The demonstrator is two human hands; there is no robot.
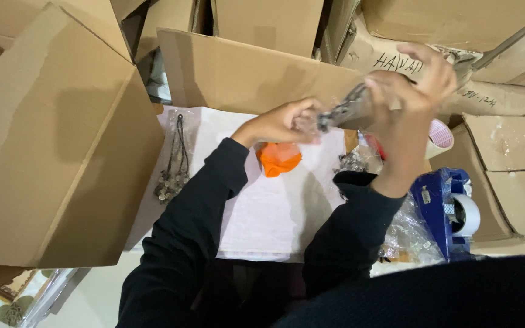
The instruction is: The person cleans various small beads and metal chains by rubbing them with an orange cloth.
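My left hand (pixel 287 123) and my right hand (pixel 409 91) both grip a small clear plastic bag (pixel 344 111) holding a dark metallic necklace, raised above a white sheet (pixel 274 206). The left hand pinches the bag's near end and the right hand wraps its far end. An orange object (pixel 279 159) lies on the sheet just below my left hand. A dark cord necklace with silvery beads (pixel 175 167) lies at the sheet's left edge. More silvery jewellery (pixel 352 162) sits near my right forearm.
Large open cardboard boxes (pixel 56 140) surround the sheet on the left and behind. A blue tape dispenser (pixel 451 209) stands at the right, with a tape roll (pixel 440 138) behind it and crumpled clear bags (pixel 408 234) beside it.
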